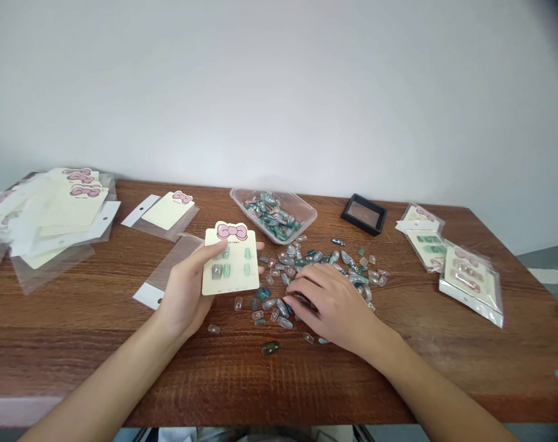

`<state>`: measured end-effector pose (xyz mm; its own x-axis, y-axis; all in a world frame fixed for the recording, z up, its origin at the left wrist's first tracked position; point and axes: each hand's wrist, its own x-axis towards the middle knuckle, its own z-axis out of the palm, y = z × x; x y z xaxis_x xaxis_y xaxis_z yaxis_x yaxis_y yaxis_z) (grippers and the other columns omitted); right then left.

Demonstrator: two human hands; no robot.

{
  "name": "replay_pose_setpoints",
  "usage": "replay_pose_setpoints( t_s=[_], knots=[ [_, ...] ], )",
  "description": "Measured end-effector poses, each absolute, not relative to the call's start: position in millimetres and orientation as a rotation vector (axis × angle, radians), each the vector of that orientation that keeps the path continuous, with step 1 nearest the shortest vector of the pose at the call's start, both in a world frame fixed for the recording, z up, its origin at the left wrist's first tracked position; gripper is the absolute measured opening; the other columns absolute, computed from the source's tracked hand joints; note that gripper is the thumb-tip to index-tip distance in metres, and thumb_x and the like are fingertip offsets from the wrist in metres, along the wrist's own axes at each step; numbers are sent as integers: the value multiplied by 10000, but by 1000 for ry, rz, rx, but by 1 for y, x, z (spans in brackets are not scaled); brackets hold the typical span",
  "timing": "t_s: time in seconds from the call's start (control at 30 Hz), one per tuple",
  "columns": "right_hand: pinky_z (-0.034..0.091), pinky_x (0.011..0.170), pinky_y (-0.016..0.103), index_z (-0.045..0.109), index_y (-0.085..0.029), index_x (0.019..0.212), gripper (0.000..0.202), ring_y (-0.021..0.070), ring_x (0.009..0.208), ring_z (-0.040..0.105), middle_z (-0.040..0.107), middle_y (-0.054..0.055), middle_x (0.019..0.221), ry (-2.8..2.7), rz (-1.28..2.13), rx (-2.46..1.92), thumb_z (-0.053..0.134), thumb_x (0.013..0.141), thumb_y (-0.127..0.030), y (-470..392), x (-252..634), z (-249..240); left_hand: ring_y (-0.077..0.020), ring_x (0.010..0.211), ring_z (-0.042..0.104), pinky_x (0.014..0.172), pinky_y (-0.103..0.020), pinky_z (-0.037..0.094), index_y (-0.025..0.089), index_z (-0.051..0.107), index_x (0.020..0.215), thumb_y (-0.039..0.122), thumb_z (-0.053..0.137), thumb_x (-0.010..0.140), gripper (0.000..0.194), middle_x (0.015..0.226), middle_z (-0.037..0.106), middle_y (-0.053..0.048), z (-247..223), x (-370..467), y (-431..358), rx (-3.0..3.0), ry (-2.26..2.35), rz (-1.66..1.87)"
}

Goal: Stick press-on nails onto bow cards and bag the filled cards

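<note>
My left hand [185, 293] holds a cream card [236, 279] with a pink bow at its top, thumb on the front and fingers behind it. Several green and grey press-on nails are fixed on the card. My right hand [330, 301] is over a scattered pile of loose nails [283, 307], its fingers bent down among them; whatever lies under the fingertips is hidden. A dark nail [270, 348] lies apart, nearer the front edge.
Behind the pile stands a clear plastic tub [301, 212] of nails, with a black frame box [364, 213] to its right. Bagged cards [71, 202] are heaped at the left, and filled packs [472, 279] lie at the right. An empty sleeve [168, 267] lies beside my left hand.
</note>
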<state>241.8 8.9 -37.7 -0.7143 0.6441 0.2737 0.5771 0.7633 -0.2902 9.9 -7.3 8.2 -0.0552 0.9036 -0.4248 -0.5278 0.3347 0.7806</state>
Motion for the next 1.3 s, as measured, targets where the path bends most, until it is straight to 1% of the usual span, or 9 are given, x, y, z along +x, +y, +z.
replay_pose_setpoints(
  t_s=[0.1, 0.2, 0.33, 0.53, 0.7, 0.8, 1.0, 1.2, 1.3],
  knots=[
    [435, 783, 368, 645, -168, 989, 134, 212, 862, 579, 643, 80, 961, -2584, 243, -1043, 553, 970, -264, 13, 244, -37, -339, 864, 754, 757, -428, 619, 67, 645, 1225, 275, 622, 833, 444, 1053, 778, -159, 9, 9, -7, 434, 1086, 1240],
    [441, 813, 385, 647, -178, 1038, 138, 227, 905, 579, 640, 89, 1017, -2627, 232, -1056, 581, 958, -269, 17, 247, -35, -344, 873, 752, 756, -435, 618, 70, 644, 1233, 276, 622, 833, 450, 1058, 777, -160, 8, 8, -7, 440, 1085, 1243],
    [430, 798, 384, 662, -178, 1011, 129, 226, 890, 574, 644, 78, 987, -2658, 155, -1070, 562, 972, -251, 21, 251, -34, -347, 882, 750, 749, -435, 619, 78, 644, 1235, 279, 623, 834, 449, 1095, 767, -164, 8, 8, -8, 442, 1087, 1245],
    [410, 785, 369, 673, -179, 1003, 163, 216, 874, 565, 639, 76, 976, -2640, 133, -1067, 514, 991, -214, 22, 252, -31, -338, 869, 753, 733, -417, 625, 73, 644, 1225, 273, 626, 829, 444, 1072, 773, -165, 9, 8, -8, 430, 1088, 1240],
    [400, 802, 373, 669, -190, 838, 175, 211, 878, 571, 636, 65, 944, -2658, 198, -994, 555, 965, -229, 19, 251, -28, -349, 906, 748, 741, -425, 630, 76, 637, 1241, 280, 625, 832, 458, 1109, 764, -165, 7, 7, -8, 451, 1090, 1226],
    [396, 813, 380, 647, -189, 793, 193, 209, 871, 571, 638, 61, 932, -2653, 207, -1008, 571, 956, -259, 18, 250, -27, -350, 919, 748, 774, -436, 630, 84, 639, 1246, 280, 637, 828, 462, 1099, 768, -159, 5, 6, -8, 464, 1103, 1226],
    [406, 824, 385, 657, -188, 890, 179, 216, 879, 586, 657, 70, 942, -2562, 149, -1092, 524, 985, -260, 25, 258, -22, -357, 996, 730, 829, -470, 625, 133, 660, 1222, 249, 649, 815, 423, 1099, 774, -118, 5, 6, -7, 418, 1090, 1242],
    [443, 838, 400, 650, -202, 943, 132, 241, 923, 617, 678, 61, 963, -2402, 134, -1381, 525, 967, -236, 42, 280, -13, -368, 939, 741, 808, -504, 627, 134, 702, 1116, 247, 640, 814, 328, 1071, 780, -120, 10, 8, -8, 416, 1117, 1239],
    [463, 810, 391, 655, -208, 927, 136, 250, 932, 632, 688, 62, 977, -2323, 132, -1516, 522, 949, -226, 49, 295, -12, -358, 920, 745, 781, -466, 638, 122, 713, 1078, 257, 637, 819, 303, 1066, 780, -126, 11, 8, -8, 416, 1113, 1221]
  ],
)
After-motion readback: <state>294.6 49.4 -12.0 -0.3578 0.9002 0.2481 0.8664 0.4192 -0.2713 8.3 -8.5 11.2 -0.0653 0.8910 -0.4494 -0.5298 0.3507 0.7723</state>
